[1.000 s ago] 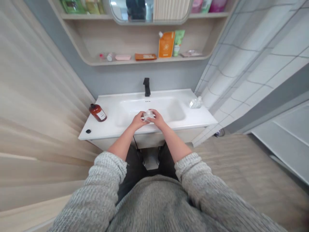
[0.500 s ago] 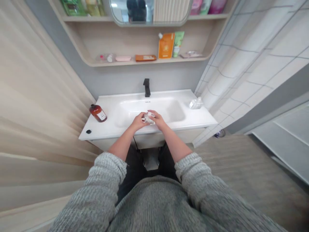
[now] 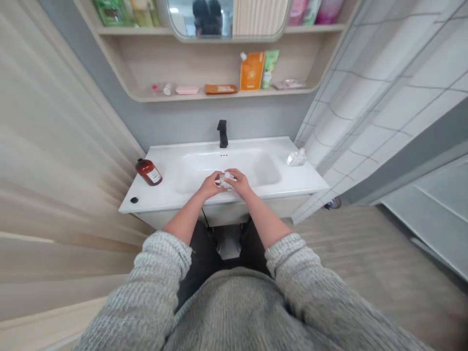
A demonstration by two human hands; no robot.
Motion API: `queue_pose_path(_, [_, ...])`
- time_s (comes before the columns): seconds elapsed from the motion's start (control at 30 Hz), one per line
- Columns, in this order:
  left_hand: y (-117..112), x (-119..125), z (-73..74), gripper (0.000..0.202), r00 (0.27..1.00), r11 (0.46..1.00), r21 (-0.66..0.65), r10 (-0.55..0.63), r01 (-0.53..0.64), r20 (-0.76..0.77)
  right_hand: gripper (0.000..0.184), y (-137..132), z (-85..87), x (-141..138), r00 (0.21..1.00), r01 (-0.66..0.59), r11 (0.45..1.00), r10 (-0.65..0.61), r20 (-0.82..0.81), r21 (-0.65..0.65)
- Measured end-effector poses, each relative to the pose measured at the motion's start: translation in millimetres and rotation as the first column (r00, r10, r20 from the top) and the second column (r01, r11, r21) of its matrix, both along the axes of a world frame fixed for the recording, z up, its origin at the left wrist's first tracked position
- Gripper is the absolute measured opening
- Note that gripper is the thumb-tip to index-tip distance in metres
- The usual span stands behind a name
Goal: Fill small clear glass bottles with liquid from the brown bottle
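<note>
A small clear bottle (image 3: 225, 181) with a whitish top is held between both hands above the front part of the white sink (image 3: 268, 168). My left hand (image 3: 211, 185) is closed around its left side, and my right hand (image 3: 239, 183) grips it from the right, fingers at the top. Much of the bottle is hidden by the fingers. To the left on the counter stands an amber bottle (image 3: 148, 171) with a white label, its neck uncapped. Near the counter's front left corner lies a small black cap (image 3: 134, 200).
A black faucet (image 3: 223, 134) rises behind the sink. On the right of the counter sits another clear bottle (image 3: 297, 157). Above hangs a shelf (image 3: 146, 98) carrying an orange pouch (image 3: 252, 71), a green tube (image 3: 269, 68) and other toiletries, below a mirror (image 3: 259, 19).
Both hands keep hold of the small clear bottle, with only slight finger movement. The whole view has shifted a little; nothing else has moved.
</note>
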State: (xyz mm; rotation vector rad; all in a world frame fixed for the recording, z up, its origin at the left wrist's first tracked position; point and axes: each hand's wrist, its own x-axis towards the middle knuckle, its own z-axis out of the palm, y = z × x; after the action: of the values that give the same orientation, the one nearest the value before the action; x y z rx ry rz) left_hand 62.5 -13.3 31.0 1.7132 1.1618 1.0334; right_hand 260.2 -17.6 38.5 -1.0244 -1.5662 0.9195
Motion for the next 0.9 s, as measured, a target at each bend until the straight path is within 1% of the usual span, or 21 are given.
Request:
queue_pose_path(0.13, [0.7, 0.9, -0.8, 0.076, 1.000, 1.000, -0.004, 0.021, -0.021, 0.004, 0.041, -1.3, -1.1, 1.3, 0.999, 0.032, 0.999, -0.032, 0.008, -0.013])
queue_pose_path(0.2, [1.7, 0.8, -1.8, 0.075, 1.000, 1.000, -0.012, 0.024, -0.023, 0.020, 0.044, -1.3, -2.1, -0.1, 1.000, 0.016, 0.999, -0.016, 0.002, -0.037])
queue_pose_path(0.23, [2.2, 0.7, -2.3, 0.074, 0.999, 0.999, -0.016, 0.030, -0.029, 0.031, 0.050, -1.1, -2.7, -1.3, 1.000, 0.004, 0.999, -0.004, -0.005, -0.053])
queue_pose_path(0.33, [2.7, 0.7, -3.0, 0.069, 0.996, 0.998, -0.028, 0.055, -0.053, 0.069, 0.076, -0.8, -4.0, -4.6, 0.999, -0.037, 0.996, 0.036, -0.016, -0.077])
queue_pose_path(0.4, [2.4, 0.5, -3.0, 0.074, 0.994, 0.998, -0.029, 0.051, -0.048, 0.099, 0.081, -2.1, -3.8, -2.2, 1.000, -0.023, 0.999, 0.023, 0.004, -0.048])
queue_pose_path(0.47, [2.5, -0.8, -3.1, 0.087, 0.992, 0.999, -0.012, 0.037, -0.035, 0.118, 0.079, -5.2, -2.3, 8.9, 0.999, 0.031, 0.999, -0.031, 0.039, 0.009])
queue_pose_path(0.53, [3.7, -3.2, -3.7, 0.094, 0.993, 1.000, -0.004, 0.027, -0.027, 0.111, 0.080, -9.2, 0.4, 31.5, 0.990, 0.122, 0.990, -0.126, 0.063, 0.065])
queue_pose_path(0.6, [5.9, -6.1, -4.8, 0.085, 0.996, 1.000, -0.023, 0.011, -0.009, 0.093, 0.084, -12.8, 4.3, 65.5, 0.960, 0.262, 0.960, -0.270, 0.073, 0.102])
queue_pose_path(0.63, [7.2, -7.2, -5.5, 0.077, 0.996, 0.999, -0.036, 0.003, 0.000, 0.090, 0.085, -14.1, 6.5, 85.9, 0.927, 0.358, 0.926, -0.368, 0.078, 0.119])
queue_pose_path(0.67, [8.3, -8.0, -6.1, 0.070, 0.996, 0.999, -0.046, -0.001, 0.005, 0.093, 0.085, -15.0, 8.8, 107.7, 0.877, 0.455, 0.879, -0.470, 0.098, 0.139])
queue_pose_path(0.7, [9.1, -8.4, -6.5, 0.063, 0.995, 0.999, -0.050, 0.001, 0.004, 0.098, 0.084, -15.6, 10.9, 130.4, 0.810, 0.553, 0.817, -0.573, 0.123, 0.165])
queue_pose_path(0.73, [9.7, -8.5, -6.7, 0.058, 0.995, 0.999, -0.050, 0.006, -0.001, 0.102, 0.083, -16.0, 12.8, 153.0, 0.727, 0.644, 0.741, -0.670, 0.151, 0.187])
queue_pose_path(0.77, [10.0, -8.3, -6.6, 0.055, 0.995, 0.999, -0.048, 0.011, -0.006, 0.103, 0.082, -16.4, 14.3, 174.9, 0.625, 0.732, 0.650, -0.760, 0.181, 0.202])
queue_pose_path(0.8, [9.9, -8.1, -6.2, 0.052, 0.995, 0.999, -0.048, 0.013, -0.008, 0.099, 0.080, -16.8, 15.1, 195.6, 0.534, 0.792, 0.575, -0.816, 0.222, 0.207])
queue_pose_path(0.83, [9.6, -7.8, -5.6, 0.049, 0.996, 0.999, -0.047, 0.012, -0.008, 0.093, 0.078, -17.1, 15.2, 214.4, 0.458, 0.832, 0.515, -0.848, 0.265, 0.209])
queue_pose_path(0.87, [9.1, -7.6, -4.9, 0.047, 0.996, 0.999, -0.047, 0.011, -0.007, 0.085, 0.075, -17.4, 14.6, 231.2, 0.401, 0.859, 0.470, -0.864, 0.305, 0.203])
queue_pose_path(0.9, [8.5, -7.5, -4.2, 0.045, 0.997, 0.999, -0.044, 0.010, -0.007, 0.077, 0.072, -17.5, 13.3, 245.6, 0.361, 0.878, 0.439, -0.868, 0.340, 0.192])
